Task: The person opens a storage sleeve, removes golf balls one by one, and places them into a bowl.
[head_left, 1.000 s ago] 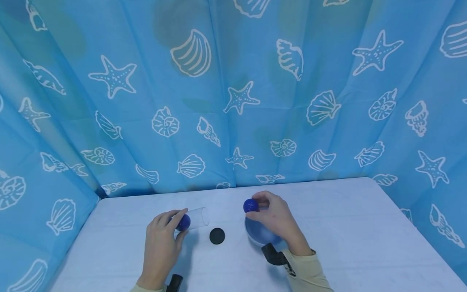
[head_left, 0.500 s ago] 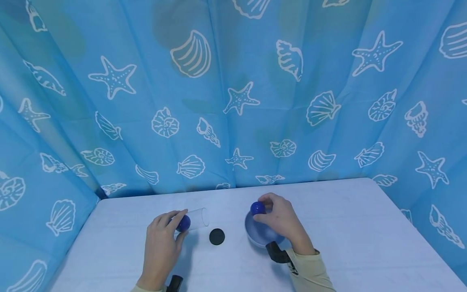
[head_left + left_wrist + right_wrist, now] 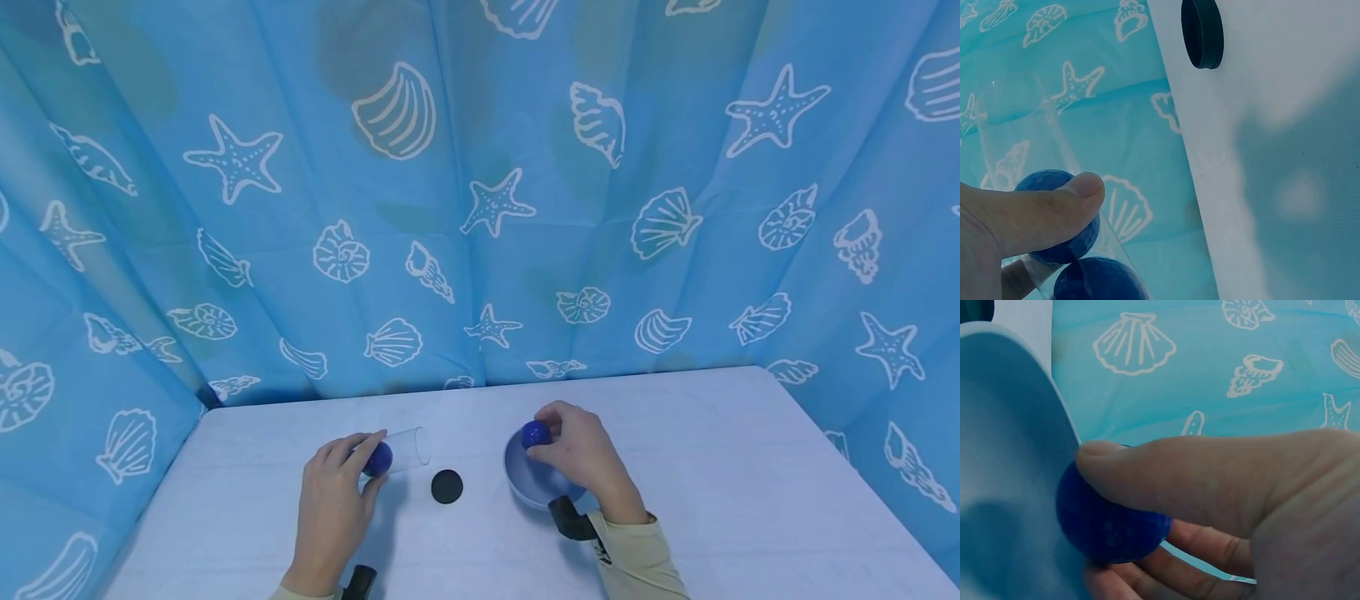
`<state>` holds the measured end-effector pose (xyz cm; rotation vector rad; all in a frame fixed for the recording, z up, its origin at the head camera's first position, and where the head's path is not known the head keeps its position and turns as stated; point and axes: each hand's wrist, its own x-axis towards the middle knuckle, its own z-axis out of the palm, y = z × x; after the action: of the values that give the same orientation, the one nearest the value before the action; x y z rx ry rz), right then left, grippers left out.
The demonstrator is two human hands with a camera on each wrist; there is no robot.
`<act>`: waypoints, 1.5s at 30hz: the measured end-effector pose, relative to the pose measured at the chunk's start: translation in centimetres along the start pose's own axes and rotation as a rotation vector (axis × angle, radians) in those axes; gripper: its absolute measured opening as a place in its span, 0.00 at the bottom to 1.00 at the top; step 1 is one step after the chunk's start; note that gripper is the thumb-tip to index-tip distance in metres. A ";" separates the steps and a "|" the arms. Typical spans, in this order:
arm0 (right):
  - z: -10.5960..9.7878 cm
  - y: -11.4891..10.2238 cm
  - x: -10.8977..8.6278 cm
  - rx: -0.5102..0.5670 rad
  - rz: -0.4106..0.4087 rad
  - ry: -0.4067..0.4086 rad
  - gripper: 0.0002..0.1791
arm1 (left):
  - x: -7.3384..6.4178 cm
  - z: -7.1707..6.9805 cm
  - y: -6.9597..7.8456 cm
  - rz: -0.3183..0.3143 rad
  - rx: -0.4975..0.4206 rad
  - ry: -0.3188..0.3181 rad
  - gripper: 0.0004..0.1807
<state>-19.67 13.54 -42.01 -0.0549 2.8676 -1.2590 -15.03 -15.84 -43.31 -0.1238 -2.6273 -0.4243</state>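
A clear tube [image 3: 407, 450] lies tilted in my left hand [image 3: 330, 500], thumb and fingers curled round it. Inside it are two dark blue balls [image 3: 1100, 279], one behind the thumb and one further down in the left wrist view. My right hand [image 3: 583, 450] pinches another blue ball [image 3: 1107, 515] between thumb and fingers. That ball is held over the far part of a blue bowl [image 3: 534, 483], whose inside wall shows beside it in the right wrist view. Whether ball and bowl touch, I cannot tell.
A round black lid [image 3: 447, 487] lies on the white table [image 3: 720, 483] between the tube and the bowl. Behind and at the sides hangs a blue curtain [image 3: 480, 275] with white shell and starfish drawings. Dark wrist mounts show at both sleeves.
My right hand has carried its ball a little to the right and down, from the bowl's far left rim to over the bowl. The left hand and tube stay in place.
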 end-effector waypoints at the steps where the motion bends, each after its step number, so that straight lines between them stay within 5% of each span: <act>1: 0.1 0.0 0.0 -0.003 -0.002 -0.002 0.22 | 0.0 0.0 0.0 0.000 -0.001 -0.001 0.32; 45: 1.9 -0.1 0.1 -0.145 0.067 -0.133 0.23 | 0.0 0.0 0.3 -0.010 0.005 -0.013 0.33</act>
<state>-19.72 12.02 -43.23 -0.0411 2.8152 -0.9950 -14.98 -15.57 -43.24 -0.1126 -2.6426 -0.4213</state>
